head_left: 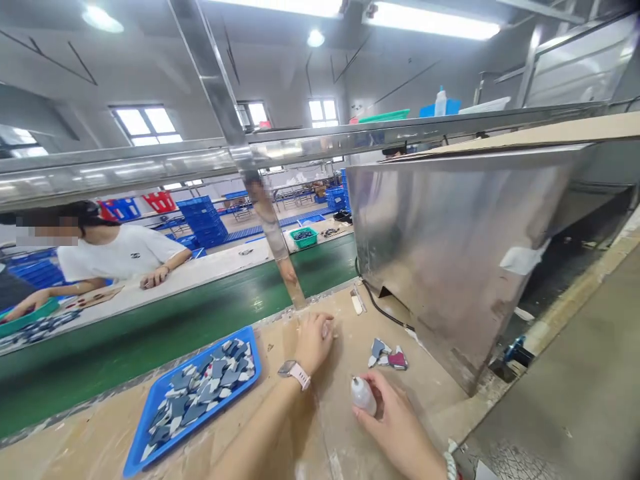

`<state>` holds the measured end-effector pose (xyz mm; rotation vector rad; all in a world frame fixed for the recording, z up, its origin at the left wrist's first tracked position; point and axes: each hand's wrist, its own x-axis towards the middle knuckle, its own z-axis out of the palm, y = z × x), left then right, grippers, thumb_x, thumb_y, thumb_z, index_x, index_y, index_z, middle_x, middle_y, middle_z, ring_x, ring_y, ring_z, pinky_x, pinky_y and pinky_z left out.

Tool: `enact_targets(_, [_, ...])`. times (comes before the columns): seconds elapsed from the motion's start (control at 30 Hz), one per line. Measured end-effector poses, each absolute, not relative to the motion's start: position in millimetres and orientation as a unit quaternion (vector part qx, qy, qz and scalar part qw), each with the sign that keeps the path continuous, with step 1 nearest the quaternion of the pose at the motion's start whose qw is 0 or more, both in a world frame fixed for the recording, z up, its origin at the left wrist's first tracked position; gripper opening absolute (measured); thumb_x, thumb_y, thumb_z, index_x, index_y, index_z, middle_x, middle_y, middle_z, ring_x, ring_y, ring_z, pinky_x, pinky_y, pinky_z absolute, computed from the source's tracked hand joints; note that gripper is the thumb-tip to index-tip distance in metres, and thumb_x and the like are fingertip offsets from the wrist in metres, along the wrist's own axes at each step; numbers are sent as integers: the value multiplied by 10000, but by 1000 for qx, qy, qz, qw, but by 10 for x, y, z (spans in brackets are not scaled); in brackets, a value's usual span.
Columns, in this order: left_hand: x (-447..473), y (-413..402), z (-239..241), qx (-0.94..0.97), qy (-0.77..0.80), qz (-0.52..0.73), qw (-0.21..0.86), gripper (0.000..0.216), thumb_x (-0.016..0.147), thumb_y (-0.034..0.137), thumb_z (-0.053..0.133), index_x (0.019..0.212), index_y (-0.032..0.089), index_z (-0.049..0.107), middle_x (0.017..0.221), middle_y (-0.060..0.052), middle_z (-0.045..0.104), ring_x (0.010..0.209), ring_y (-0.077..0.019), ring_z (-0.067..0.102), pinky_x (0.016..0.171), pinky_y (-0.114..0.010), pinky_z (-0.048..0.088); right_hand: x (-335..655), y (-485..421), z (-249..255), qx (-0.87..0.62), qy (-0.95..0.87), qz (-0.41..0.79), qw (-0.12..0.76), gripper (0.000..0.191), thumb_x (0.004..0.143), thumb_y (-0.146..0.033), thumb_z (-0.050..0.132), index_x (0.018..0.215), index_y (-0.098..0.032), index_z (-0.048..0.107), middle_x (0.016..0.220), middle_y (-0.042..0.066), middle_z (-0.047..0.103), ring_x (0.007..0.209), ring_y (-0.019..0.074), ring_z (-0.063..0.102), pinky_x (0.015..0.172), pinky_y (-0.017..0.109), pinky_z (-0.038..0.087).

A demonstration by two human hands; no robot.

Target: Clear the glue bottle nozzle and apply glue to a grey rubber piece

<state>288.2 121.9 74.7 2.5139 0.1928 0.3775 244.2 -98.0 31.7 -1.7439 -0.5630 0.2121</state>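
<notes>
The right hand (397,427) sits at about five o'clock in the view, its fingers wrapped round a small white squeeze bottle (363,396) that tilts with its tip pointing up and to the left, just above the brown worktop (345,333). The left hand (314,340), with a pale watch (295,373) on its wrist, lies nearer the middle of the view, at roughly eleven o'clock from the bottle; its fingers are curled in and the knuckles rest on the worktop, and it may be pinching something small, though the view is too poor to tell. At two o'clock from the bottle, close by but not touching either hand, lies a little cluster of cut pieces (387,355), grey-blue, white and dark red. At about nine o'clock from the left hand, well apart from it, a blue tray (145,427) lies on the worktop, holding many flat grey, blue and white pieces heaped loosely. Beyond the worktop's far edge runs a green conveyor belt (165,327), and a shiny metal housing (450,253) stands over it at one o'clock. Across the belt, at ten o'clock, a person in a white shirt (115,253) leans on the far worktop with both arms forward.
</notes>
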Motion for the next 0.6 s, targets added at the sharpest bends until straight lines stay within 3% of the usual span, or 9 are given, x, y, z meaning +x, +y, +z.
enact_targets(0.23, [2781, 519, 709, 961, -91, 10, 263, 418, 913, 332, 692, 1294, 203, 580, 1252, -91, 613, 1111, -264, 601, 992, -491, 487, 2458, -1303, 118, -752, -211, 29, 624, 302, 819, -238, 654, 1118, -201, 647, 1088, 82, 701, 940, 254, 686, 853, 386, 567])
enact_targets(0.37, [2766, 555, 682, 959, -56, 5, 277, 311, 951, 352, 641, 1208, 179, 614, 1137, -80, 643, 1042, -245, 618, 974, -482, 486, 2491, -1306, 17, -745, -212, -3, 633, 330, 811, -268, 701, 1133, -209, 655, 1111, 86, 707, 935, 258, 694, 848, 391, 586])
enact_targets(0.5, [2360, 876, 730, 939, 20, 38, 340, 291, 932, 359, 642, 1152, 172, 618, 980, -57, 645, 911, -221, 617, 909, -432, 483, 2434, -1428, -110, -742, -202, -42, 638, 482, 821, -355, 724, 1253, -195, 580, 1193, 123, 652, 1026, 287, 652, 901, 446, 560])
enact_targets(0.6, [1728, 985, 782, 901, 87, 57, 422, 383, 930, 429, 591, 1228, 188, 608, 888, -54, 627, 797, -213, 602, 788, -356, 485, 2169, -1533, -145, -735, -176, -173, 632, 322, 916, -414, 642, 1163, -211, 599, 1159, 119, 616, 1050, 280, 592, 954, 450, 482])
